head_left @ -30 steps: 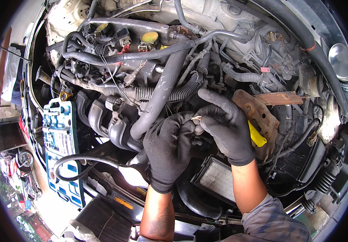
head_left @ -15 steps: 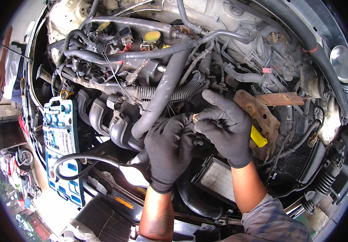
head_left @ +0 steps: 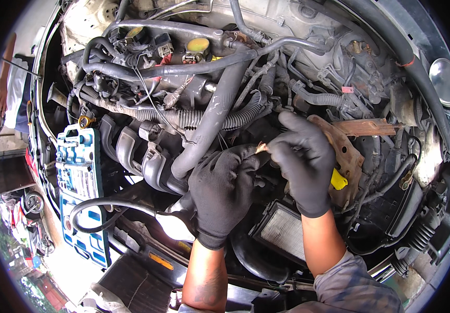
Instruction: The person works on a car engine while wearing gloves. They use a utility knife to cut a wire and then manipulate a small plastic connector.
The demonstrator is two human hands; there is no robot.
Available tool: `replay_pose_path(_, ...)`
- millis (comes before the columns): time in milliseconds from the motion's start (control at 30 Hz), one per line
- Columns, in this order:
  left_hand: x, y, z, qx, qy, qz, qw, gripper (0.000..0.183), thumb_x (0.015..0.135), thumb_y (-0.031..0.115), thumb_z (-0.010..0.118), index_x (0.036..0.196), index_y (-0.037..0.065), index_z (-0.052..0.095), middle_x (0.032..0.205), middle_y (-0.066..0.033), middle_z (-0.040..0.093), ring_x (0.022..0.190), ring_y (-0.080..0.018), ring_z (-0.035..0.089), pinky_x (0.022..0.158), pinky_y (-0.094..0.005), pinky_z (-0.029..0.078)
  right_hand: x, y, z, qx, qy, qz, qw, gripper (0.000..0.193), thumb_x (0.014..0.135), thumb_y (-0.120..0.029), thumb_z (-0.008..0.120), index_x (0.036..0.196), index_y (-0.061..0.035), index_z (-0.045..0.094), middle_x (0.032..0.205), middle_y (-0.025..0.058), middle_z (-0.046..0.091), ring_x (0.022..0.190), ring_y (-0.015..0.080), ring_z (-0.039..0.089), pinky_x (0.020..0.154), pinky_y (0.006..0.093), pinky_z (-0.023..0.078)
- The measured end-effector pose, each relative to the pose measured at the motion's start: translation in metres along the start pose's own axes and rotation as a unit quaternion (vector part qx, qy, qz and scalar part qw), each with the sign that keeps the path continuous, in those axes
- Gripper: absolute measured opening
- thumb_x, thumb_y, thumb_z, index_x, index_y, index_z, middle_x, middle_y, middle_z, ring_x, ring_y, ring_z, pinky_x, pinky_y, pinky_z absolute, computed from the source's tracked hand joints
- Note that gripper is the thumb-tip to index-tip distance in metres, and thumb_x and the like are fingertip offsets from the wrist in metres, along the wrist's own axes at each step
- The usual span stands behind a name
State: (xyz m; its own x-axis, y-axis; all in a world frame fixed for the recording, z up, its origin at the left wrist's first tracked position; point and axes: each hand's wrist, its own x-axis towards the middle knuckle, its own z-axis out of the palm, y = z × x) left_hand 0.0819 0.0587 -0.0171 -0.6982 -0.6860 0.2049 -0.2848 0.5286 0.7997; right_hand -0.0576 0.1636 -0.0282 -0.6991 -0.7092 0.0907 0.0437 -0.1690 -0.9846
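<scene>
Over the middle of the engine bay, my left hand (head_left: 221,194), in a black knit glove, is closed with thumb and forefinger pinched together. From its fingertips sticks out a short wire end (head_left: 261,148) with bare copper-coloured strands; the rest of the wire is hidden by the glove. My right hand (head_left: 307,164), gloved the same way, has its thumb and a finger closed on the tip of those strands, while its forefinger points up and away. A thick black hose (head_left: 220,112) runs just beyond my left hand. Beside my right hand is a rusty metal bracket (head_left: 346,150).
A blue socket-set case (head_left: 81,190) lies open at the left. A pleated air filter (head_left: 283,229) sits below my hands. A yellow piece (head_left: 339,180) rests by the bracket. A round tin (head_left: 444,82) stands at the right rim. Another person's arm (head_left: 3,88) shows far left.
My right hand has shifted slightly right, away from my left fingertips, and more of the copper strands shows between them. My left hand has barely moved.
</scene>
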Motion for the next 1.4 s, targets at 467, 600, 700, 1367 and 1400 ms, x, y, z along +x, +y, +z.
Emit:
replay_pose_path(467, -0.002, -0.002, 0.004, 0.012, 0.005, 0.002, 1.000, 0.031, 0.077, -0.001, 0.066, 0.106, 0.006, 0.073, 0.089, -0.0120, 0.074, 0.079, -0.0359, 0.069, 0.074, -0.0471, 0.053, 0.005, -0.002, 0.004, 0.069, 0.004, 0.071, 0.995, 0.059, 0.094, 0.011, 0.069, 0.150, 0.0018, 0.053, 0.107, 0.0109, 0.075, 0.096, 0.0090, 0.070, 0.083, 0.0228, 0.057)
replay_pose_path(600, -0.003, -0.004, 0.004, -0.024, 0.002, -0.001, 1.000, 0.023, 0.082, 0.003, 0.072, 0.104, 0.006, 0.074, 0.091, -0.0127, 0.074, 0.083, -0.0352, 0.071, 0.074, -0.0454, 0.054, 0.005, -0.004, 0.001, 0.050, -0.019, 0.076, 0.996, 0.059, 0.093, 0.011, 0.069, 0.149, 0.0022, 0.054, 0.103, 0.0089, 0.075, 0.093, 0.0074, 0.069, 0.082, 0.0220, 0.056)
replay_pose_path(700, 0.005, 0.009, 0.002, -0.045, 0.005, -0.002, 0.999, 0.021, 0.084, 0.007, 0.079, 0.104, 0.005, 0.076, 0.092, -0.0126, 0.074, 0.086, -0.0323, 0.073, 0.074, -0.0426, 0.055, 0.004, -0.003, -0.002, 0.018, -0.039, 0.036, 0.998, 0.058, 0.092, 0.011, 0.068, 0.147, 0.0023, 0.056, 0.099, 0.0058, 0.073, 0.089, 0.0057, 0.067, 0.080, 0.0211, 0.055)
replay_pose_path(1367, 0.002, 0.012, -0.009, -0.120, -0.005, -0.024, 0.992, 0.009, 0.091, 0.002, 0.074, 0.098, -0.001, 0.077, 0.086, -0.0077, 0.070, 0.078, -0.0158, 0.065, 0.072, -0.0300, 0.052, 0.008, -0.014, 0.000, -0.016, -0.124, -0.003, 0.992, 0.042, 0.091, 0.010, 0.066, 0.132, 0.0015, 0.067, 0.095, 0.0011, 0.068, 0.083, 0.0039, 0.062, 0.075, 0.0212, 0.052)
replay_pose_path(1400, 0.002, 0.013, -0.009, -0.133, 0.020, -0.026, 0.991, 0.008, 0.092, 0.002, 0.073, 0.098, -0.002, 0.077, 0.086, -0.0077, 0.069, 0.078, -0.0155, 0.065, 0.072, -0.0297, 0.052, 0.006, -0.008, 0.000, 0.003, -0.105, 0.007, 0.994, 0.042, 0.091, 0.010, 0.065, 0.133, 0.0013, 0.066, 0.095, 0.0010, 0.068, 0.081, 0.0032, 0.060, 0.073, 0.0206, 0.050)
